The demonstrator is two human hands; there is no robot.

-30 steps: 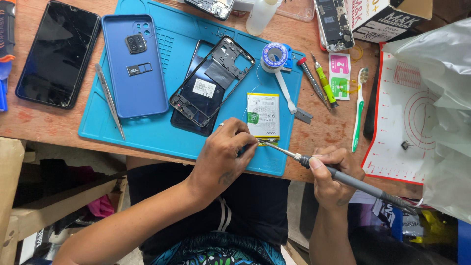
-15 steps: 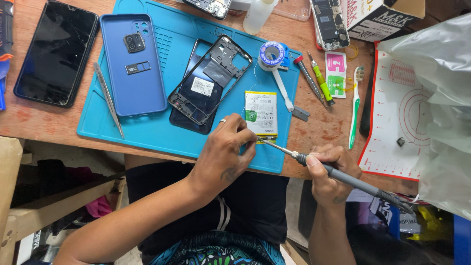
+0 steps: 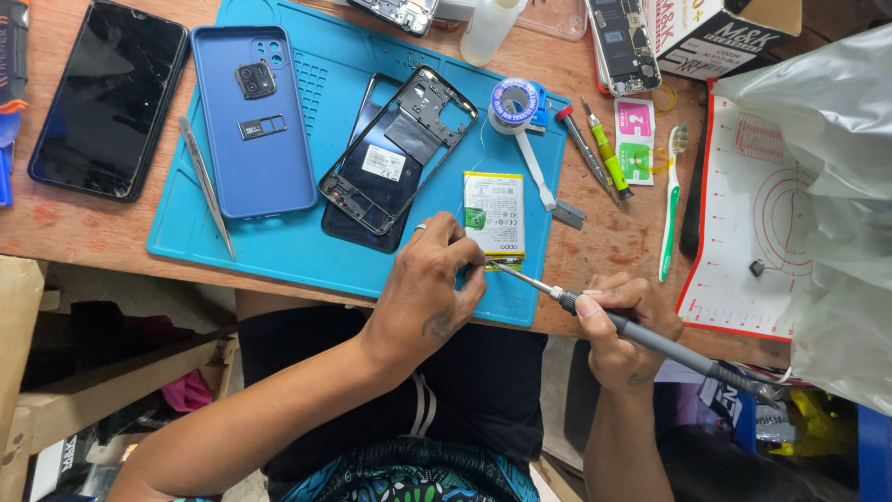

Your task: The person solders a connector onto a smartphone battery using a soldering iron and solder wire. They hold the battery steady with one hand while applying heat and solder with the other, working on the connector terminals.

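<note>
My left hand (image 3: 435, 288) has its grip narrow, fingertips pinched down at the lower edge of the white phone battery (image 3: 494, 214), pinning it to the blue work mat (image 3: 279, 251). My right hand (image 3: 621, 325) has its grip closed around the grey handle of the soldering iron (image 3: 650, 336), thumb on top, tip angled up-left to meet the battery's lower edge just beside the left fingertips.

Left of the left grip: a dark phone (image 3: 107, 98) lies on the bare table (image 3: 56, 228), then the tweezers (image 3: 206, 186) and the blue back cover (image 3: 253, 121) on the mat. Just above the left grip sits the opened phone frame (image 3: 395, 153). Above and between the two grips: the solder spool (image 3: 514, 100). Right of the right grip: a green toothbrush (image 3: 671, 200), a white and red mat (image 3: 743, 232) and a plastic bag (image 3: 827, 204).

Risk, as I judge it: the iron tip works touching distance from the left fingertips, so a slip could burn them; heat held too long on the battery could damage the cell.

Surface: worn wooden table, scuffed and crowded, with its near edge at my lap. Little of the room shows beyond some timber and clutter below.
</note>
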